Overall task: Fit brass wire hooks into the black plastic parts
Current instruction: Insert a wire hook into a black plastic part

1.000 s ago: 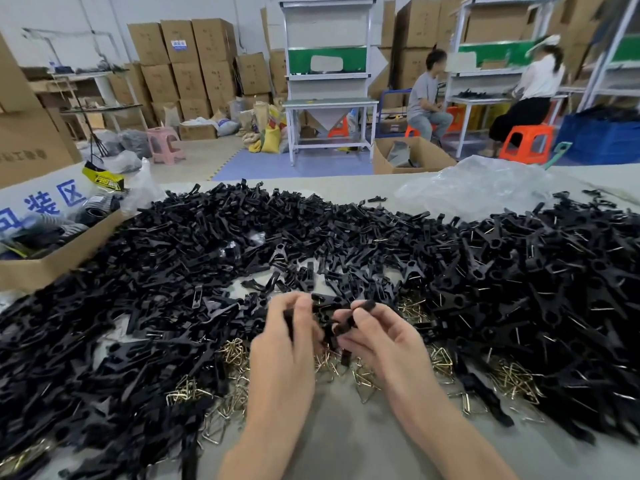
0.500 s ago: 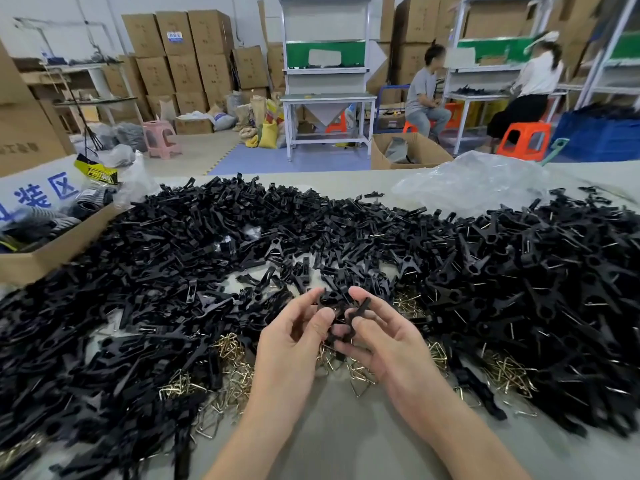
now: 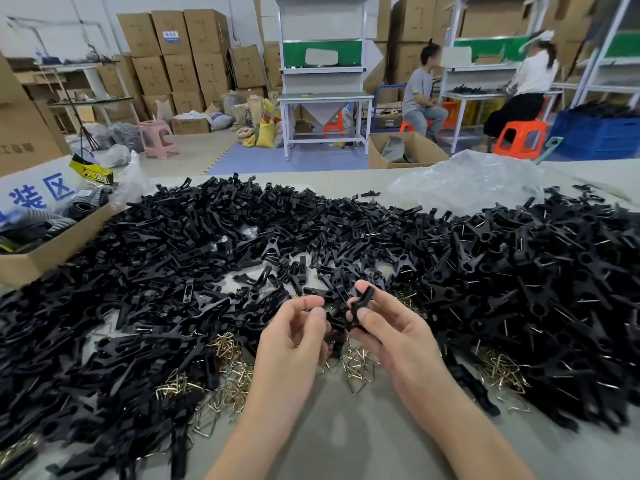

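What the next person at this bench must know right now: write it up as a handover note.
Right hand: grips a black plastic part between thumb and fingers, above the table.
Left hand: fingers curled, tips close against that part; whether they pinch a hook is hidden.
Stock: brass wire hooks lie loose on the table below and beside the hands. The left heap of black parts looks mostly unfitted.
Done: the right heap shows wire in many parts, so these are likely fitted.
Left: finish the part in hand, then work through the left heap.
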A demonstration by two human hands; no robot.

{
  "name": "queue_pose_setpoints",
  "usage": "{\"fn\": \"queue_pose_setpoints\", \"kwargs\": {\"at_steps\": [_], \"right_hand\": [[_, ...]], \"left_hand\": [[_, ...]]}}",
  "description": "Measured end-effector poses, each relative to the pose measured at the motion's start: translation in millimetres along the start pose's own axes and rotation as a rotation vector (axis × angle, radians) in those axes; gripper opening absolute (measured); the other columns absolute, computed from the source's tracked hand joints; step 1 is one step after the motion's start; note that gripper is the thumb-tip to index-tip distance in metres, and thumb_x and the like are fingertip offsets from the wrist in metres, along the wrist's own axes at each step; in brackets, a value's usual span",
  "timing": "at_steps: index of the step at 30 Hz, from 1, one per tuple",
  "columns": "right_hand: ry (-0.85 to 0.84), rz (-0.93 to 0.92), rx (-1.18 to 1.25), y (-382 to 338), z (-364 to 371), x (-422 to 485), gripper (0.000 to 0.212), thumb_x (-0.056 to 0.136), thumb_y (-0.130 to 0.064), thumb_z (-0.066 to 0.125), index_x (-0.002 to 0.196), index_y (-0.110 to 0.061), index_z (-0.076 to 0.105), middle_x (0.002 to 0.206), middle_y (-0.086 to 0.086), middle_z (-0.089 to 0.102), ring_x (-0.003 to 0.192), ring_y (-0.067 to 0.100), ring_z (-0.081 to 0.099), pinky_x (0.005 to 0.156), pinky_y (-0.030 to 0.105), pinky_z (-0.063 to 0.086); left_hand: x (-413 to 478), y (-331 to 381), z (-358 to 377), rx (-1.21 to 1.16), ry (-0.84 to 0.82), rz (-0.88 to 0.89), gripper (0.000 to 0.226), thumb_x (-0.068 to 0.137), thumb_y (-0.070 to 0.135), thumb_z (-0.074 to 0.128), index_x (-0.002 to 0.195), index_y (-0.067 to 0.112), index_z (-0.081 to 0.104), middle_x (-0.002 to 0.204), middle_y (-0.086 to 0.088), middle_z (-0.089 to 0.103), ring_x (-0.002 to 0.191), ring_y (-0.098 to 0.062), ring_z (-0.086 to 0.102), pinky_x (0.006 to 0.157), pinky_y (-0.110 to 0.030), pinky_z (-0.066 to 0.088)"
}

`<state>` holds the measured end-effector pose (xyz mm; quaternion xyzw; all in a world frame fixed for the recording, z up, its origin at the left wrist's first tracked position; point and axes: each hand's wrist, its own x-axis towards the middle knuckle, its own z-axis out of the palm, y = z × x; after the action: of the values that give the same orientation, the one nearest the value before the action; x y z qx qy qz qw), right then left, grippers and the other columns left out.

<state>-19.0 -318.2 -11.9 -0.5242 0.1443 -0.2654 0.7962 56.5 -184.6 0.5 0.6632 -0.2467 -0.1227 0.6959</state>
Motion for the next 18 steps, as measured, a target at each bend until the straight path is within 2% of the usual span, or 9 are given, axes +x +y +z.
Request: {"fn": "queue_pose_setpoints", "kwargs": {"at_steps": [3,6,7,10,13,15,18], "right_hand": [[-0.012,-0.021,-0.010,-1.0,-2.3,0.0,0.037,0.095,-0.005,0.063,0.118,-0.032,0.075,0.115,0.003,0.075,0.110,0.018,0.071,0.084,0.024,0.057],[-0.014,-0.029,-0.025,-2.0,-4.4,-0.3,0.038,0.095,-0.006,0.063,0.118,-0.034,0.074,0.117,0.004,0.075,0.112,0.021,0.070,0.085,0.025,0.057],[-0.017,-0.031,-0.025,-2.3,-4.8,-0.5,0.037,0.095,-0.007,0.064,0.118,-0.034,0.074,0.117,0.003,0.075,0.112,0.021,0.070,0.086,0.025,0.057],[-0.037,-0.030,-0.009,-3.3,-4.4,-2.4,0.035,0.089,-0.014,0.070,0.118,-0.033,0.075,0.114,0.004,0.076,0.109,0.021,0.071,0.086,0.024,0.057],[-0.085,-0.009,-0.029,-3.1,-1.6,-4.4,0.036,0.087,-0.016,0.074,0.119,-0.032,0.074,0.114,0.004,0.075,0.107,0.020,0.072,0.086,0.024,0.057],[-0.113,0.009,-0.032,-3.3,0.6,-5.9,0.037,0.083,-0.019,0.076,0.118,-0.032,0.075,0.114,0.006,0.075,0.105,0.020,0.073,0.085,0.024,0.057],[-0.140,0.023,-0.052,-4.8,3.8,-8.1,0.038,0.078,-0.022,0.076,0.114,-0.033,0.076,0.113,0.006,0.076,0.104,0.019,0.073,0.083,0.024,0.057]], "left_hand": [[-2.3,1.6,2.5,0.037,-0.073,0.023,0.020,0.094,0.020,0.067,0.110,0.032,0.066,0.079,0.002,0.067,0.070,-0.008,0.062,0.066,-0.022,0.052],[-5.3,4.5,3.9,0.112,-0.082,0.086,0.016,0.097,0.020,0.062,0.106,0.032,0.069,0.075,0.010,0.065,0.062,0.000,0.058,0.059,-0.012,0.045],[-5.6,5.2,3.6,0.129,-0.071,0.102,0.016,0.098,0.022,0.060,0.104,0.032,0.070,0.080,0.011,0.066,0.064,0.001,0.059,0.059,-0.011,0.044],[-3.3,5.0,0.8,0.119,-0.053,0.068,0.019,0.100,0.026,0.054,0.108,0.034,0.069,0.100,0.007,0.070,0.073,-0.004,0.066,0.066,-0.015,0.050],[-1.8,3.6,-0.3,0.107,-0.098,0.021,0.022,0.102,0.024,0.052,0.115,0.036,0.065,0.096,0.014,0.076,0.072,-0.003,0.068,0.068,-0.015,0.053],[-1.0,2.6,0.0,0.110,-0.101,0.023,0.025,0.102,0.022,0.053,0.118,0.037,0.064,0.098,0.019,0.076,0.085,0.002,0.070,0.075,-0.014,0.053],[1.1,0.4,-0.3,0.105,-0.080,0.032,0.026,0.101,0.019,0.055,0.119,0.034,0.066,0.101,0.019,0.076,0.097,-0.003,0.071,0.083,-0.019,0.055]]}}
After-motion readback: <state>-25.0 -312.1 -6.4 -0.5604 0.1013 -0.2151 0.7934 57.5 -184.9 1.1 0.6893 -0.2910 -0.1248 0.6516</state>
